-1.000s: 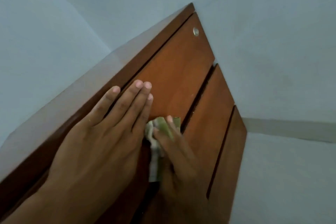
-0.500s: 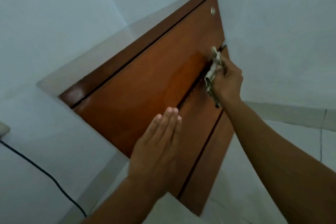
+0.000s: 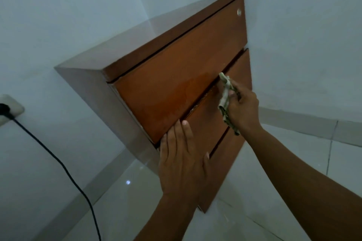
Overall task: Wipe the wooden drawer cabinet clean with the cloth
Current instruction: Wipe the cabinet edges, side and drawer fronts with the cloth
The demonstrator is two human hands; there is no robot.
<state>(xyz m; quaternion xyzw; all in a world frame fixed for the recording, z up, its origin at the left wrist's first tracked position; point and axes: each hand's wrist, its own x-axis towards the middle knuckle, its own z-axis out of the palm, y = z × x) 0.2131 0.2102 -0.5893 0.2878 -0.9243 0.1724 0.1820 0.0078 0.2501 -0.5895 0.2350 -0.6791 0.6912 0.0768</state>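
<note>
The wooden drawer cabinet [image 3: 176, 76] stands in a corner, seen from above, with three drawer fronts and a small round lock at the top drawer's right. A damp sheen lies on the top drawer's lower part. My left hand [image 3: 182, 160] lies flat, fingers together, on the middle drawer front near its left end. My right hand [image 3: 242, 109] grips a crumpled pale green cloth [image 3: 225, 94]. The cloth's tip is pressed into the gap between the top and middle drawers.
White walls meet behind the cabinet. A wall socket [image 3: 9, 109] with a black plug sits at the left, and its black cable [image 3: 64, 168] runs down across the wall to the glossy tiled floor [image 3: 127, 191].
My view has pulled back and the cabinet's left side now shows. My right hand has slid the cloth leftward along the gap. My left hand has shifted toward the middle drawer's left end.
</note>
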